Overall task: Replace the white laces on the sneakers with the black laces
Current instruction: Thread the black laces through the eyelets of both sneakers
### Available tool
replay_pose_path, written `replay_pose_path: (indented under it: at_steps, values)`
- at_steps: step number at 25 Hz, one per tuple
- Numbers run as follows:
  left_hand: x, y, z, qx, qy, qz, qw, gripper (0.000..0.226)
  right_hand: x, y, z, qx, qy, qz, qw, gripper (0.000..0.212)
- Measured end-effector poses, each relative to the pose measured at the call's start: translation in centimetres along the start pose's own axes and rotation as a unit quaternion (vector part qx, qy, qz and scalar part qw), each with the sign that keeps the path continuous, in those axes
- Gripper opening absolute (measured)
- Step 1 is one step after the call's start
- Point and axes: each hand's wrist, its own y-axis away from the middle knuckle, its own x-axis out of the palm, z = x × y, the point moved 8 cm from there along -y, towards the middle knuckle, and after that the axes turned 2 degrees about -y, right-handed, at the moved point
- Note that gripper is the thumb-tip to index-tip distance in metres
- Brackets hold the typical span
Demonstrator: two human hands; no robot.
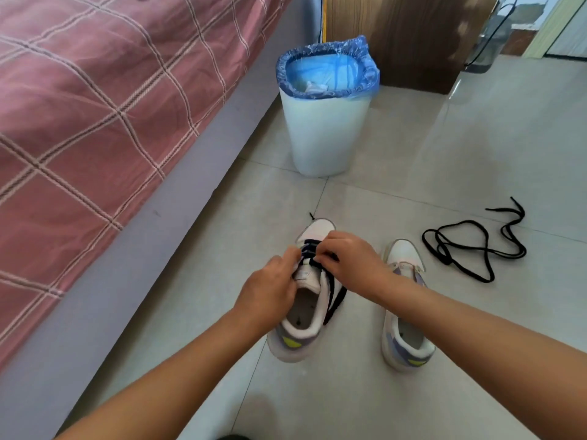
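While both hands work over the near sneaker [306, 300], that shoe stands on the tiled floor [413, 160] with its toe pointing away from the wearer and its heel towards the camera. A black lace [333, 298] is threaded across its upper eyelets, and two loose ends trail down the shoe's right side beside the collar. The left hand [273, 287] rests at the tongue, its fingers curled and drawn together, apparently pinching the lace or the edge of the tongue; which of the two cannot be told. The right hand [352, 258] sits over the lacing, fingers bent and bunched, pinching the black lace near the upper rows. A second sneaker [405, 312] stands just beside the first on its right, apart from it, with no lace visible in its eyelets. Further right, well apart from both shoes, a spare black lace [476, 246] lies in loose loops on the tiles. Beyond the shoes stands a white waste bin [324, 134] lined with a blue bag [327, 71]; pale crumpled material lies inside, its nature unclear. Along the left runs a bed with a pink checked cover [79, 122]. A dark wooden cabinet [406, 39] stands behind the bin.
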Motion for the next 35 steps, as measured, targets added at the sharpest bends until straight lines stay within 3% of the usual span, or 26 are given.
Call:
replay_pose_path:
  at_steps: [2, 4, 9, 14, 17, 22, 28, 32, 35]
  values:
    - [4.8, 1.1, 1.8, -0.031, 0.002, 0.083, 0.996, 0.034, 5.1, 1.3, -2.0, 0.071, -0.019, 0.093, 0.993, 0.021]
    - [7.6, 2.2, 2.9, -0.038, 0.006, 0.112, 0.993, 0.036, 7.4, 2.3, -2.9, 0.134, -0.069, 0.100, 0.983, 0.019]
    - [8.1, 2.2, 1.2, 0.114, -0.128, 0.037, 0.985, 0.069, 8.5, 2.6, -3.2, 0.153, -0.078, 0.098, 0.980, 0.016]
    - [8.3, 1.6, -0.6, 0.141, -0.281, 0.003, 0.949, 0.047, 8.3, 2.8, -3.1, 0.155, -0.102, 0.100, 0.978, 0.015]
    - [6.3, 1.7, -1.9, 0.218, -0.208, -0.088, 0.949, 0.024, 8.3, 2.6, -3.2, 0.149, -0.092, 0.104, 0.979, 0.014]
    - [3.2, 3.6, -2.1, 0.294, -0.156, -0.241, 0.912, 0.020, 7.5, 2.9, -3.0, 0.138, -0.114, 0.103, 0.979, 0.010]
    - [-3.0, 3.6, -1.3, 0.273, -0.052, -0.308, 0.910, 0.020, 1.0, 2.3, 1.2, 0.059, -0.162, -0.017, 0.985, 0.004]
    - [-6.7, 3.9, -1.3, 0.212, -0.034, -0.376, 0.901, 0.036, -3.2, 2.5, 3.1, 0.050, -0.245, -0.047, 0.967, 0.009]
    - [-10.6, 4.9, -2.5, 0.241, -0.058, -0.434, 0.866, 0.017, -6.5, 3.1, 5.2, -0.008, -0.339, -0.079, 0.938, 0.010]
